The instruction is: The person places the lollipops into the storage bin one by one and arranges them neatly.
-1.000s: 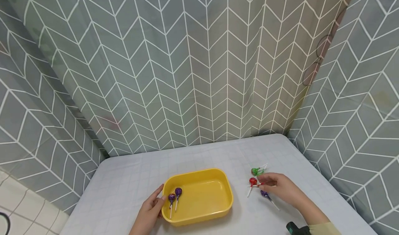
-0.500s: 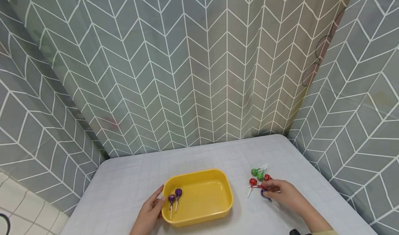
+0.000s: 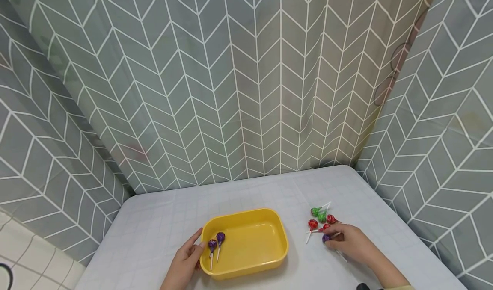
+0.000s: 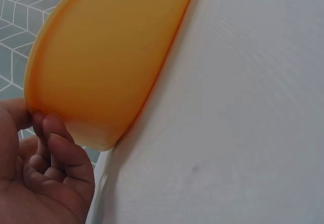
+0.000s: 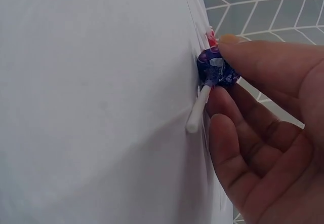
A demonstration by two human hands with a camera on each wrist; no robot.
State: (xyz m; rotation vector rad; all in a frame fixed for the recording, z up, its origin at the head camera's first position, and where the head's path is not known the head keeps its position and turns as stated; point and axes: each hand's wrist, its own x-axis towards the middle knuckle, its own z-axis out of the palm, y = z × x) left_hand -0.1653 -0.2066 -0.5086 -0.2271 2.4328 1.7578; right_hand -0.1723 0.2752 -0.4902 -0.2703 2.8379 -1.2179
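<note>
My left hand (image 3: 184, 258) grips the left rim of a yellow plastic tray (image 3: 283, 249), thumb on the near side of the rim. The left wrist view shows its curled fingers at the tray wall (image 4: 106, 57). Two purple-wrapped lollipops (image 3: 220, 238) lie inside the tray at its left. To the tray's right, my right hand (image 3: 352, 242) pinches a purple lollipop (image 5: 215, 68) by its wrapped head, with the white stick pointing away from the fingertips. Red lollipops (image 3: 313, 224) lie just beyond that hand, one partly hidden by its fingers.
Two green lollipops (image 3: 315, 211) lie behind the red ones. Everything stands on a table with a white cloth (image 3: 173, 213). A grey patterned curtain (image 3: 246, 89) hangs behind and along both sides. Part of a dark device (image 3: 363, 286) shows by the right wrist.
My right hand has come back from beside the green and red lollipops, uncovering them, and now pinches the purple lollipop. The left hand and the tray have stayed put.
</note>
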